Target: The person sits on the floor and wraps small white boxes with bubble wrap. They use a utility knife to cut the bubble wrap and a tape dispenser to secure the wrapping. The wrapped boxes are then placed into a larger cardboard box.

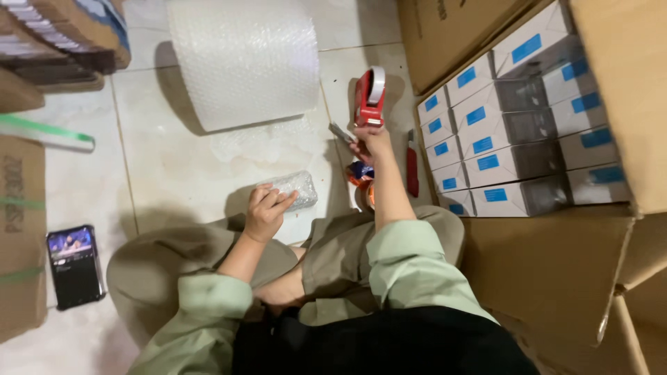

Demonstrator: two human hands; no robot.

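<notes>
The left hand point(266, 212) rests with its fingers point(281, 201) pressed down on a small bubble-wrapped parcel point(293, 188) lying on the tiled floor point(174, 160) just beyond the person's knees. The right hand point(372, 142) reaches farther out, fingers clenched around the handle of a red tape dispenser point(370, 97) standing on the floor. A big bubble-wrap roll point(243, 59) lies far left of it, a phone point(74, 265) near left, and an open carton of white boxes point(514, 132) right.
</notes>
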